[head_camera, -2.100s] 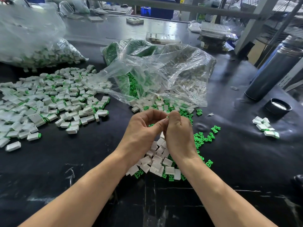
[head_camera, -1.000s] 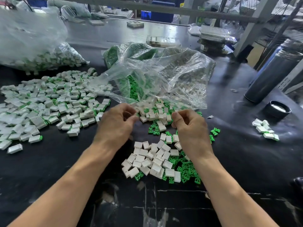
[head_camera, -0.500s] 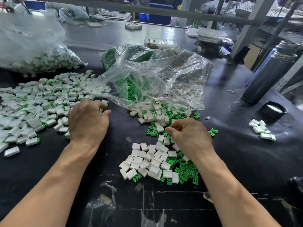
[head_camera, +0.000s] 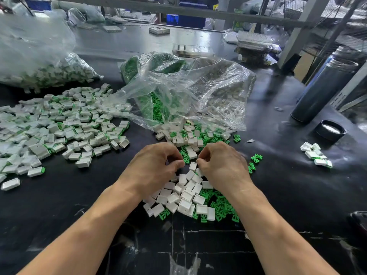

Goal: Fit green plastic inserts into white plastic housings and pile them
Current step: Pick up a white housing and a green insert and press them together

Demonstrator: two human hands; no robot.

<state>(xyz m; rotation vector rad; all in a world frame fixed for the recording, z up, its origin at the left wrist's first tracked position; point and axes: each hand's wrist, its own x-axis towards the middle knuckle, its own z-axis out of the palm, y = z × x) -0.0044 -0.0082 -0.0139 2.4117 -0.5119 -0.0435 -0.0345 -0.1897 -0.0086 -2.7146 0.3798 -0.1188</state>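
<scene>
Green inserts and white housings are what you are joining, so read the bench from your left. Far left sits a clear bag of finished pieces (head_camera: 49, 72), and in front of it the spread pile of assembled housings (head_camera: 65, 126), each white block showing a green end. One stray assembled piece (head_camera: 10, 184) lies apart at the near left edge.

Your left hand (head_camera: 153, 167) hovers over the loose stock with fingers curled and thumb meeting the fingertips; whether it pinches a part I cannot tell, since the fingers hide it. Between your hands lie the loose white housings (head_camera: 186, 197), open sides up, touching one another. Your right hand (head_camera: 222, 165) is curled the same way, its fingertips close to the left's; its contents are hidden too.

Loose green inserts (head_camera: 218, 207) lie under and beside your right wrist, and behind them the open supply bag (head_camera: 190, 90) spills both kinds.

The risks, as I judge them: your wrists could sweep unassembled parts left into the finished pile, and a tilted insert pressed home may jam or sit half-seated. On the right, a small cluster (head_camera: 315, 153) lies near a dark cap (head_camera: 330, 130).
</scene>
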